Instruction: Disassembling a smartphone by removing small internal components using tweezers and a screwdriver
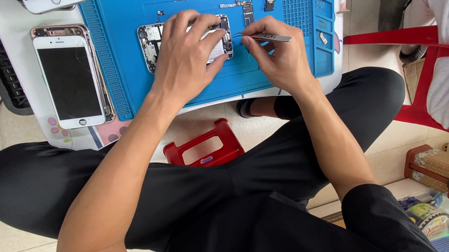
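We press the left hand [186,53] flat over the opened phone [186,43] at the middle of the blue mat [123,58]; the right hand [279,55] pinches metal tweezers [265,36] at its right edge; keep the tips low and steady, we judge.

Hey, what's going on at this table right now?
A seated person is working on an opened phone lying on a blue mat. The left hand presses down on the phone, while the right hand holds metal tweezers with the tips at the phone's right edge. Small removed parts lie on the mat above, and a white phone screen rests to the left.
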